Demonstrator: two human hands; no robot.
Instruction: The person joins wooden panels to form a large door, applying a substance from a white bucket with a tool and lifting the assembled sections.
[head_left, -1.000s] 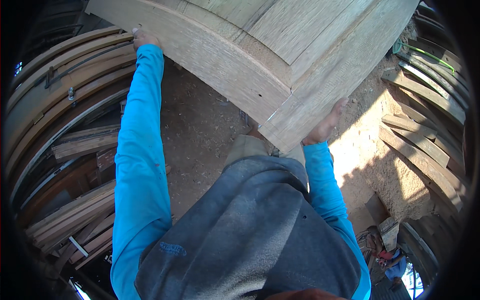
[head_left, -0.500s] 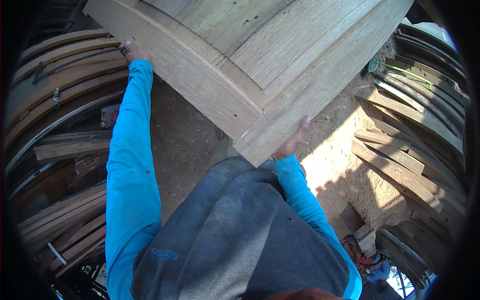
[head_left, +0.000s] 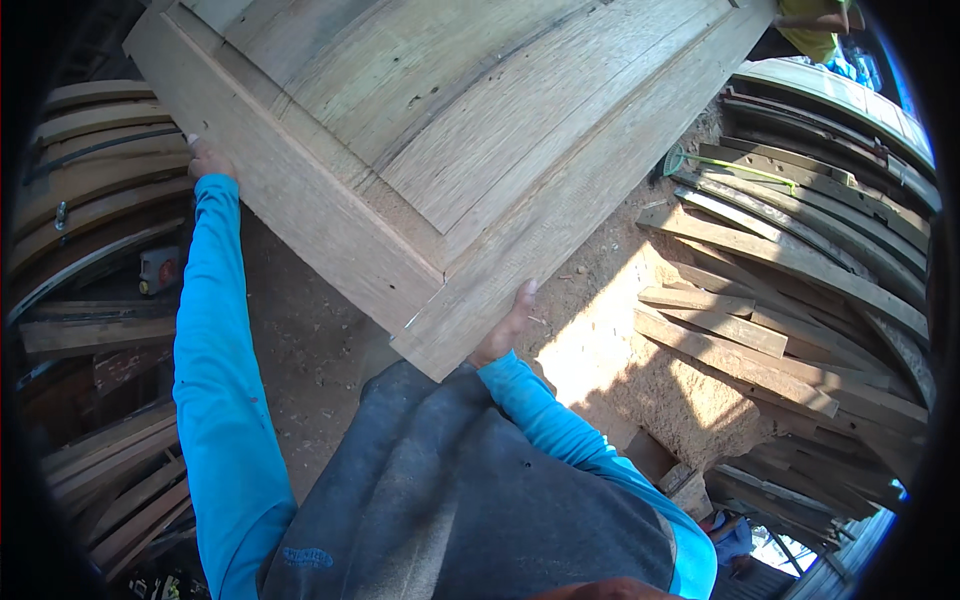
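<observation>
A large unpainted wooden panel door point(head_left: 480, 150) is held up in front of me, its near corner close to my body. My left hand point(head_left: 212, 160) grips the door's left edge, thumb on the upper face and the fingers hidden below. Near the closest corner, my right hand point(head_left: 508, 325) holds the right-hand edge from beneath, with its thumb showing alongside. The door has a wide frame around recessed boards with dark grain streaks. Its far end runs out of the picture at the top.
Stacked timber point(head_left: 750, 340) lies on the right beside sunlit sawdust point(head_left: 590, 365). More boards point(head_left: 100, 320) are piled on the left. A green net with a handle point(head_left: 675, 160) rests on the right pile. Another person's arm point(head_left: 812, 18) shows by the door's far right end.
The door and both my hands sit further left and lower in the picture, and the surroundings have shifted left too. Another person has come into view at the top right. Both hands keep their hold.
</observation>
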